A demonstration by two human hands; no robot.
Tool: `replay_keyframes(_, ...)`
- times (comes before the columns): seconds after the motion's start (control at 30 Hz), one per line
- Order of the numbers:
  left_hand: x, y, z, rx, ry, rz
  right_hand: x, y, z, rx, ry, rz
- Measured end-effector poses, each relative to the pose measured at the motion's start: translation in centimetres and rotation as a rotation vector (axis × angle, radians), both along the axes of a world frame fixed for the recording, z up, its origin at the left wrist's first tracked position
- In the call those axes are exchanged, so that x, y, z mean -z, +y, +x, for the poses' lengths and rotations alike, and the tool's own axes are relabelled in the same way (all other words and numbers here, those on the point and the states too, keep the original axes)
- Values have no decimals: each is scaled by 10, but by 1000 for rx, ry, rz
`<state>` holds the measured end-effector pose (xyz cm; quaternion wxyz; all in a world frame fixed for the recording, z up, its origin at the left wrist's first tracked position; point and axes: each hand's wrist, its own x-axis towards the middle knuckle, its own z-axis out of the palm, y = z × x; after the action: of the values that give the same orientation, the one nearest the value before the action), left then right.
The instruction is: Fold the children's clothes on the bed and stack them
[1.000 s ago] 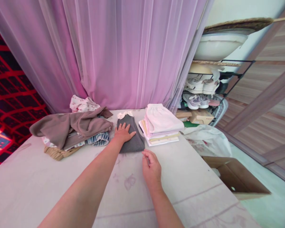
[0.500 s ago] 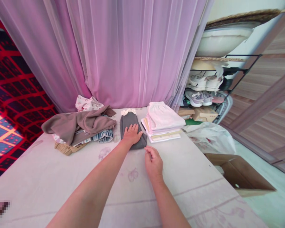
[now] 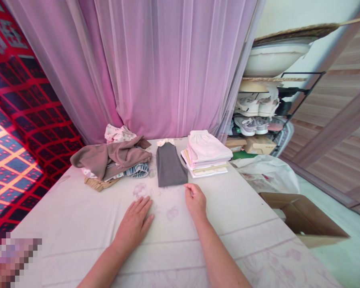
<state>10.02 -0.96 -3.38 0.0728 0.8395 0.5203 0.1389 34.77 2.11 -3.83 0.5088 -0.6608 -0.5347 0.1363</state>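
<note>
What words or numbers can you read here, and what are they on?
None that I can read.
Small box below the grey shoes: tiny reddish marks, too small to read.
Brown clothing: pale marks, maybe print, too blurred to read.
Folded grey trousers: no writing shows.

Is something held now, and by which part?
Left hand holds nothing; right hand is at the near right corner of the grey garment, its grip unclear.
</note>
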Motion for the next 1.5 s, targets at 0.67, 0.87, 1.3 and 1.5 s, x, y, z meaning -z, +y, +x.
replay_keyframes(0.67, -18, -18, 2, -85, -13, -31, -7, -3, -2, -100, -345, -179)
replay_keyframes(0.87, -23, -22, 4, -96, -22, -46, -18, -38, -12, -225, -407, -249)
replay_keyframes(1.3, -28, -40, -9, -85, 157, -104, -36, -82, -29, -402, -360, -262)
replay_keyframes(1.5, -22, -72, -21, -189, 68, -23, -17, -81, -27, -354, -211, -166)
